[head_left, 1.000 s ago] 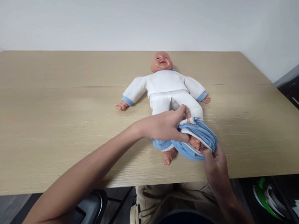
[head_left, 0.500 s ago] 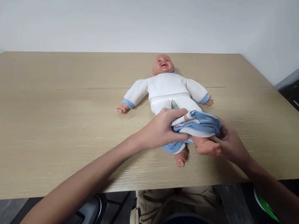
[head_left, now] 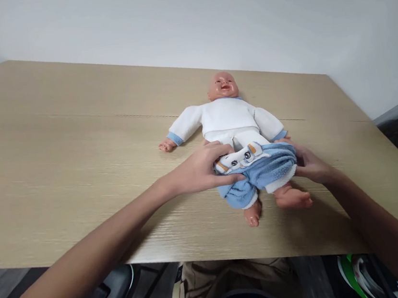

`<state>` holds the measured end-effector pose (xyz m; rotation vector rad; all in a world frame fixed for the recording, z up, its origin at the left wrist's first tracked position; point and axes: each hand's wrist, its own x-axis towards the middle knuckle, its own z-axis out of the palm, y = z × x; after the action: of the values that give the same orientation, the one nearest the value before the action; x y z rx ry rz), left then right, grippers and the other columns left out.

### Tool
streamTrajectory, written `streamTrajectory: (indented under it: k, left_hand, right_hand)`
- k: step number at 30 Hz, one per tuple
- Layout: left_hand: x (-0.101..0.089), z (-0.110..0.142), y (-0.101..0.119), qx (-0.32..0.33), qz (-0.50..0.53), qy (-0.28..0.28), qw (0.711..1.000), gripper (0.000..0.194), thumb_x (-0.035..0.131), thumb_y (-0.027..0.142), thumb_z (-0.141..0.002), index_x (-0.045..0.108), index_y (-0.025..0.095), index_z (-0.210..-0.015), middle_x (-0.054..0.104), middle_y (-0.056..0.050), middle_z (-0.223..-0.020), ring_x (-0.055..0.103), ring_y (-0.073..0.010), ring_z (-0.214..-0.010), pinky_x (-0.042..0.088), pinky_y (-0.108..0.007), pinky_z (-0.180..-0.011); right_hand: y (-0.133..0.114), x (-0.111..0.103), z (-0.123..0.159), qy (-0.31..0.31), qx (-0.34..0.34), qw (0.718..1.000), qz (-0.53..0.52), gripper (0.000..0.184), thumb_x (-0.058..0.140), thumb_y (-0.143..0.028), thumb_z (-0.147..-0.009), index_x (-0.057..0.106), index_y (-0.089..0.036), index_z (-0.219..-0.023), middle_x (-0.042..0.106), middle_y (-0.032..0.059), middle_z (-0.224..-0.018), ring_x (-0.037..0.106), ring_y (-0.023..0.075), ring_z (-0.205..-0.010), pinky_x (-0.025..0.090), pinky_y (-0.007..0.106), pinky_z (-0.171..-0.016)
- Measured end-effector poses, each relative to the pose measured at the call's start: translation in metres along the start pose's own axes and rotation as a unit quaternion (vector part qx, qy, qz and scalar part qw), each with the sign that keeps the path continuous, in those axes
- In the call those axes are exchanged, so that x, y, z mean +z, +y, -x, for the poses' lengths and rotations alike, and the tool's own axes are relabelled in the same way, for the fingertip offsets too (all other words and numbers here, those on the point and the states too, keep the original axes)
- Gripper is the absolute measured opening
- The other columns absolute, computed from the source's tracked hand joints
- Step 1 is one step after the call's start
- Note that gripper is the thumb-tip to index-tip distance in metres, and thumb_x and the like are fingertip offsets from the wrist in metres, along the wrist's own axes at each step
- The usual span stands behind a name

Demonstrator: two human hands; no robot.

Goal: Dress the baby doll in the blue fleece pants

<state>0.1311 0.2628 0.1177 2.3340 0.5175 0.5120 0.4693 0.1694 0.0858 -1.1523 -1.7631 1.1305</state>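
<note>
I look down through my head camera at a baby doll lying on its back on the table. Its head points to the far edge and its feet are close to the near edge, nearer the right corner than the left one. The blue pants are on its lower legs, with both bare feet sticking out of the fuzzy white cuffs. The top of the pants sits below the doll's white shirt, so some white leg shows between them. My left hand holds one side of the pants, thumb in front and fingers curled at the top by the white patch with the little eyes. My right hand is on the other side, with its thumb by the cuff. Its fingers are partly hidden by the blue cloth, so I can't tell how tight they squeeze. The doll's arms are spread out wide.
</note>
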Motion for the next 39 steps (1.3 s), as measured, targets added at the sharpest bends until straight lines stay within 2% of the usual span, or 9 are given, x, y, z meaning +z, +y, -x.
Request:
streamTrajectory:
  k: [6,11,18,21,25,28,31,35,39]
  left_hand:
    - [0.0,0.012,-0.026,0.042,-0.012,0.033,0.999,0.044,0.083,0.061,-0.103,0.069,0.019,-0.102,0.065,0.0,-0.091,0.059,-0.021,-0.088,0.041,-0.035,-0.082]
    - [0.006,0.012,-0.037,0.085,-0.021,0.093,0.992,0.037,0.081,0.053,-0.106,0.067,0.019,-0.1,0.064,0.001,-0.086,0.059,-0.0179,-0.08,0.041,-0.032,-0.076]
    - [0.007,0.015,-0.04,0.116,-0.039,0.091,0.988,0.035,0.081,0.051,-0.106,0.066,0.019,-0.104,0.063,0.0,-0.091,0.06,-0.0195,-0.085,0.044,-0.033,-0.077]
    - [0.002,0.019,-0.048,0.151,-0.023,0.069,0.986,0.036,0.087,0.048,-0.101,0.067,0.02,-0.112,0.067,-0.002,-0.098,0.062,-0.0203,-0.089,0.048,-0.034,-0.081]
    - [-0.005,0.024,-0.058,0.165,0.02,0.034,0.985,0.037,0.09,0.044,-0.098,0.067,0.022,-0.117,0.071,-0.004,-0.105,0.066,-0.0209,-0.095,0.052,-0.034,-0.086]
    - [-0.006,0.026,-0.059,0.141,0.035,0.02,0.989,0.037,0.091,0.043,-0.098,0.067,0.022,-0.116,0.071,-0.003,-0.104,0.065,-0.02,-0.095,0.053,-0.033,-0.088]
    - [-0.004,0.025,-0.056,0.121,0.062,0.015,0.991,0.029,0.088,0.039,-0.099,0.069,0.021,-0.11,0.071,-0.003,-0.101,0.065,-0.0195,-0.093,0.053,-0.033,-0.087]
    - [0.003,0.023,-0.052,0.085,0.126,0.024,0.988,0.02,0.081,0.037,-0.103,0.069,0.021,-0.099,0.069,-0.002,-0.094,0.064,-0.0189,-0.088,0.052,-0.033,-0.083]
    - [0.012,0.023,-0.054,-0.018,0.224,0.05,0.973,0.027,0.074,0.047,-0.105,0.069,0.02,-0.111,0.07,-0.006,-0.103,0.065,-0.0218,-0.097,0.056,-0.035,-0.089]
  right_hand:
    - [0.012,0.008,0.015,-0.036,-0.022,0.999,0.019,0.068,0.094,-0.05,-0.093,0.065,-0.034,-0.152,0.075,0.008,-0.135,0.074,0.0334,-0.125,0.063,0.041,-0.109]
    - [0.013,0.005,0.024,-0.051,-0.007,0.998,0.024,0.08,0.097,-0.047,-0.088,0.062,-0.035,-0.159,0.075,0.0083,-0.134,0.075,0.0347,-0.124,0.063,0.041,-0.107]
    - [0.006,-0.002,0.018,-0.053,-0.01,0.998,0.03,0.059,0.1,-0.05,-0.086,0.073,-0.032,-0.136,0.075,0.0066,-0.123,0.074,0.0327,-0.114,0.062,0.042,-0.103]
    - [0.003,-0.007,0.016,-0.053,-0.018,0.998,0.03,0.064,0.102,-0.055,-0.083,0.074,-0.033,-0.137,0.074,0.0056,-0.129,0.071,0.0331,-0.12,0.059,0.041,-0.106]
    - [0.004,-0.006,0.013,-0.051,-0.014,0.998,0.022,0.051,0.088,-0.062,-0.098,0.074,-0.032,-0.137,0.071,0.0062,-0.127,0.068,0.0317,-0.119,0.057,0.041,-0.105]
    - [0.005,0.001,0.009,-0.006,0.009,1.0,0.014,0.028,0.074,-0.055,-0.11,0.075,-0.03,-0.122,0.068,0.0036,-0.108,0.066,0.0253,-0.1,0.057,0.036,-0.089]
    - [0.006,0.012,0.002,0.069,0.014,0.997,-0.006,0.026,0.077,-0.055,-0.109,0.075,-0.029,-0.108,0.063,0.0006,-0.093,0.059,0.0219,-0.084,0.053,0.032,-0.075]
    - [0.01,0.026,-0.01,0.174,0.041,0.979,-0.095,0.025,0.084,-0.053,-0.101,0.076,-0.03,-0.106,0.063,-0.0015,-0.091,0.056,0.0207,-0.081,0.05,0.031,-0.073]
    - [0.018,0.039,-0.019,0.228,0.112,0.949,-0.187,0.024,0.084,-0.048,-0.092,0.072,-0.031,-0.106,0.068,-0.0023,-0.095,0.064,0.0233,-0.087,0.055,0.034,-0.08]
